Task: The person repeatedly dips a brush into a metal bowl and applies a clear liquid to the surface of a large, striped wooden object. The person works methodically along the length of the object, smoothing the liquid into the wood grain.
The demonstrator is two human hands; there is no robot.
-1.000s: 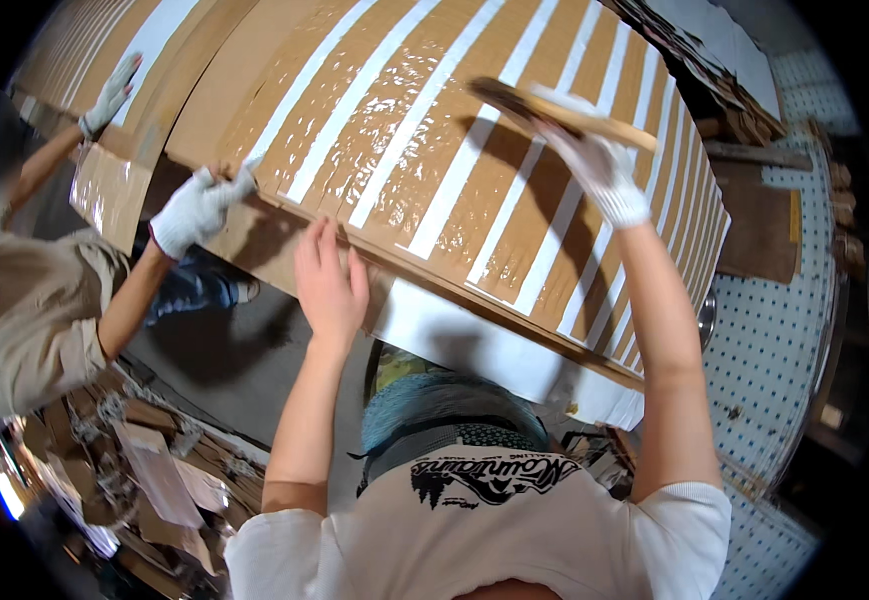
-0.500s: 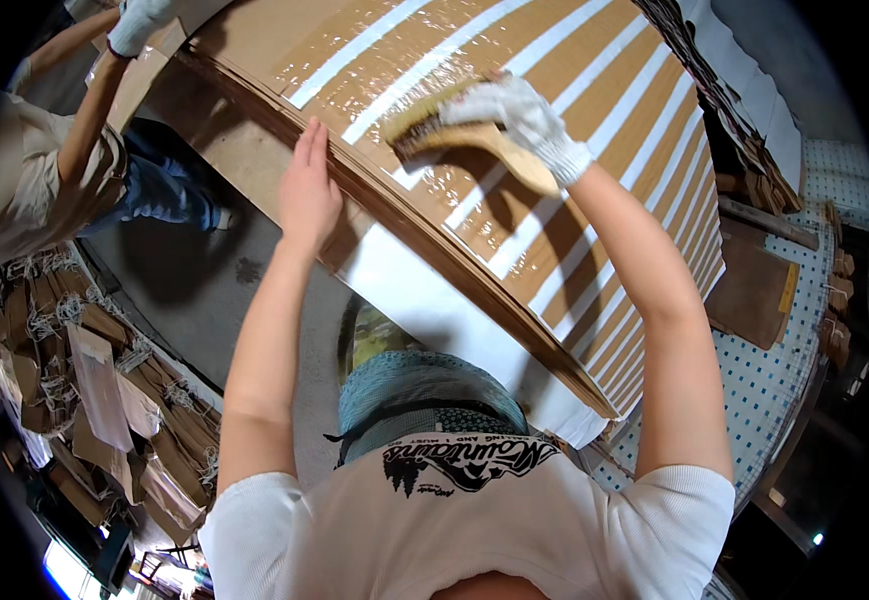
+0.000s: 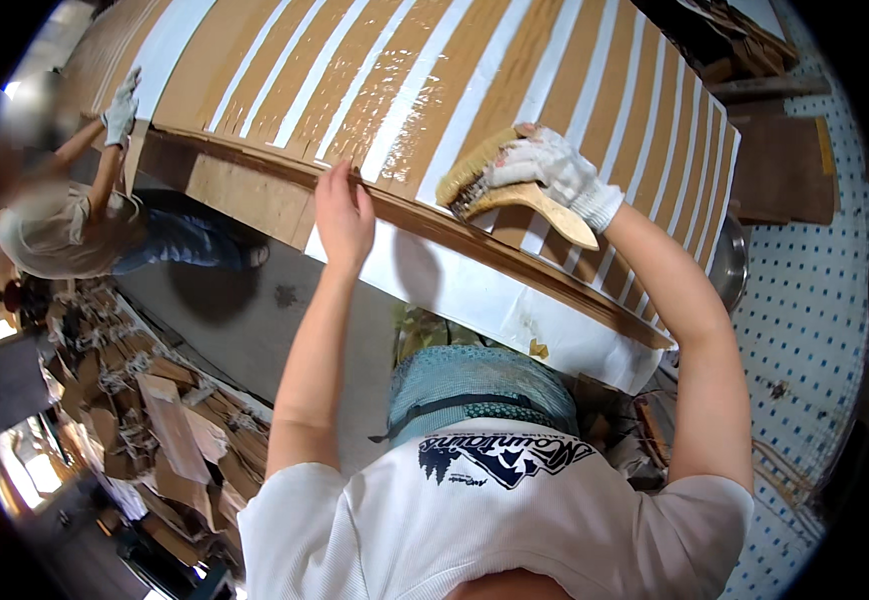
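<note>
One person, in one white printed shirt (image 3: 495,505) with one blue-green cloth (image 3: 455,372) about the waist, stands at the near edge of one stack of brown sheets (image 3: 445,230). Two hands of this person are shown. The left hand (image 3: 345,222), bare, grasps nothing visible; its extended fingers rest at the stack's edge, and whether the thumb presses there cannot be told. The right hand (image 3: 550,170), in one white glove (image 3: 600,203), is closed around one wooden brush (image 3: 540,206). The brush lies within the right hand's grasp and to the right of the left hand, well apart from it, over the near margin of the stack. Its bristles point away from the right wrist and its handle runs toward the lower right; contact between bristles and surface cannot be confirmed. More than ten white stripes (image 3: 416,92) cross the top sheet, glossy in part. One white sheet (image 3: 495,300) shows below the stack's near edge. To the right, one metal bowl (image 3: 731,262) is partly hidden by the stack. At lower left lies a heap of cardboard pieces (image 3: 160,410), too many to count. Farther left, one co-worker (image 3: 60,235) raises a white-gloved hand (image 3: 120,112) near the stack's far left portion.
</note>
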